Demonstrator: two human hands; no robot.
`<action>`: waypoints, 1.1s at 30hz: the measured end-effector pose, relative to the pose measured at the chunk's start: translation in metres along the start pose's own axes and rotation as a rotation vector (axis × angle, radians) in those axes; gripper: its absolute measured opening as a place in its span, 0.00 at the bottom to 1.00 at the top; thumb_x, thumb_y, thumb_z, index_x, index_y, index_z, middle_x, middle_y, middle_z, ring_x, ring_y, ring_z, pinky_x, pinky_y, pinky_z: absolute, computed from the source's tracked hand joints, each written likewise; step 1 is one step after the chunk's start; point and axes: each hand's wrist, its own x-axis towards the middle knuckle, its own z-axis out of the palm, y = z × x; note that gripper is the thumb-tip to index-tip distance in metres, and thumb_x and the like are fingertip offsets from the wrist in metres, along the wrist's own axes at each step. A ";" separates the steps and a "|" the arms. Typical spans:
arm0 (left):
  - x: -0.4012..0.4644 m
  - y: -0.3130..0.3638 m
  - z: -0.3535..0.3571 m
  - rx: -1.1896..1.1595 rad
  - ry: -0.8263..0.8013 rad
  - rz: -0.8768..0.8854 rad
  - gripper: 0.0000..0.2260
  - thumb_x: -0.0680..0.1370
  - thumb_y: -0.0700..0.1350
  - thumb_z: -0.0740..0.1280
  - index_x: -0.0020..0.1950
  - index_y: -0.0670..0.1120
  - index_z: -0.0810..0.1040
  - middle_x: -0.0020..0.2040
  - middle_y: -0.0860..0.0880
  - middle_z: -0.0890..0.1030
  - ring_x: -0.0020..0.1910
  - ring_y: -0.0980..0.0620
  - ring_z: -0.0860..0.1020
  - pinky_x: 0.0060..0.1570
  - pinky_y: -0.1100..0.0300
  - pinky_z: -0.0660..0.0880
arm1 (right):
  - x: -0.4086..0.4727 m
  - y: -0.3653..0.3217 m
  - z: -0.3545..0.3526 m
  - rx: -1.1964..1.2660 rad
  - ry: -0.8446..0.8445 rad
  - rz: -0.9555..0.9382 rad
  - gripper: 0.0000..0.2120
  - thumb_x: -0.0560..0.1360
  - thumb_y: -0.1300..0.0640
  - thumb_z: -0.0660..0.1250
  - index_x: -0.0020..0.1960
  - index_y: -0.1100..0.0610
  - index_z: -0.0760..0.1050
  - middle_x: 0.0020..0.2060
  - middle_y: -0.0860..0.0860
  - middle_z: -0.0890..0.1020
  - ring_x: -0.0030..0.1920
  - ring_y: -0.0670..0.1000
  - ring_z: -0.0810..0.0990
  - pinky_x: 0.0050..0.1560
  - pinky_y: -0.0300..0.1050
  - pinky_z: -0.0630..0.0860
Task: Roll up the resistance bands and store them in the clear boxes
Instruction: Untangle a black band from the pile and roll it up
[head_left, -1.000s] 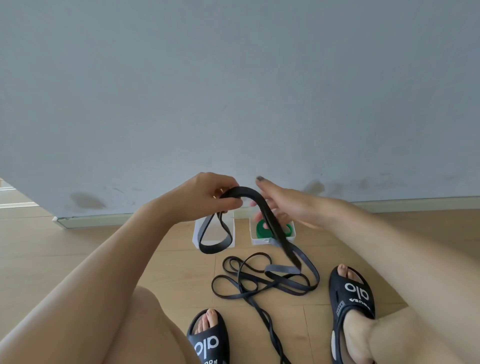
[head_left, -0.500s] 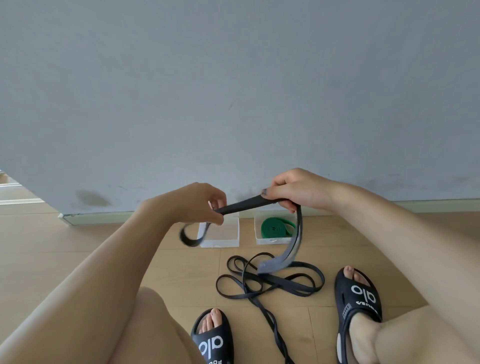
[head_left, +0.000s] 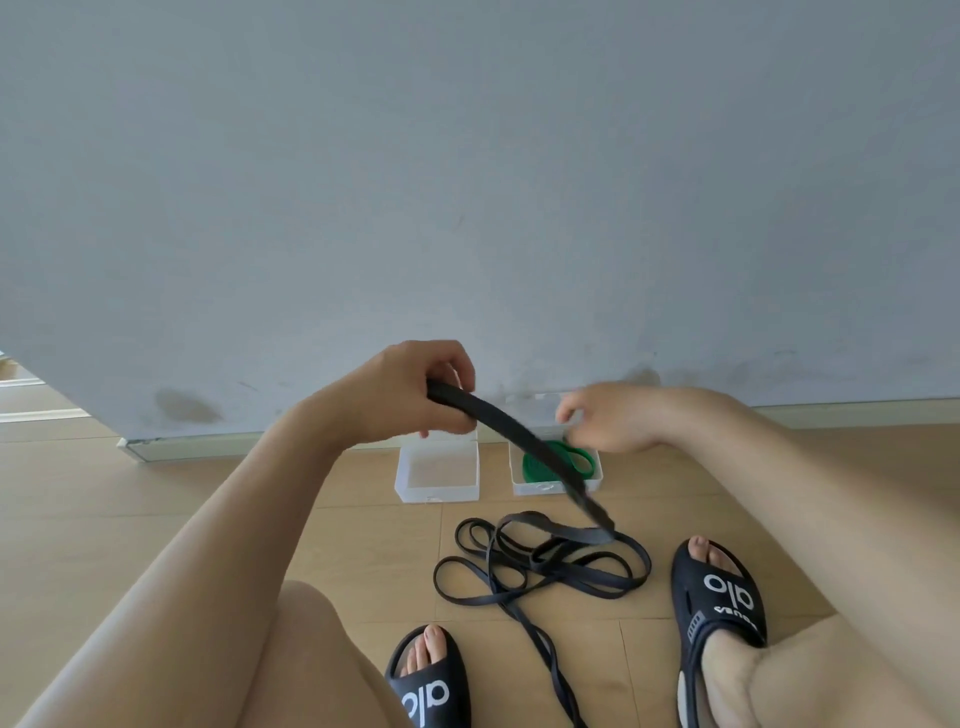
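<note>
The left hand (head_left: 410, 395) grips one end of the black band (head_left: 519, 441), which slopes down over the empty clear box (head_left: 437, 470) and the box with the green band (head_left: 556, 460); the blurred right hand (head_left: 608, 421) hovers loose, holding nothing
</note>
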 end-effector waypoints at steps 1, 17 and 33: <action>0.001 0.005 0.005 0.030 -0.047 0.009 0.10 0.71 0.40 0.76 0.45 0.52 0.78 0.41 0.49 0.82 0.34 0.55 0.76 0.36 0.59 0.77 | -0.002 -0.004 -0.002 0.082 0.088 -0.026 0.14 0.83 0.54 0.61 0.66 0.53 0.77 0.62 0.47 0.79 0.63 0.52 0.79 0.65 0.49 0.75; 0.014 0.028 0.024 -0.025 0.033 -0.051 0.03 0.75 0.49 0.73 0.47 0.51 0.83 0.41 0.50 0.86 0.45 0.53 0.85 0.54 0.47 0.80 | -0.025 -0.039 -0.003 0.802 0.242 -0.169 0.17 0.78 0.45 0.72 0.56 0.59 0.78 0.47 0.52 0.87 0.49 0.50 0.87 0.55 0.50 0.85; 0.014 0.030 0.029 0.099 0.084 0.082 0.07 0.72 0.51 0.77 0.47 0.53 0.83 0.40 0.54 0.84 0.38 0.58 0.79 0.38 0.64 0.75 | -0.024 -0.041 -0.001 0.648 0.384 -0.167 0.27 0.69 0.36 0.76 0.47 0.60 0.77 0.38 0.54 0.87 0.43 0.55 0.88 0.51 0.56 0.85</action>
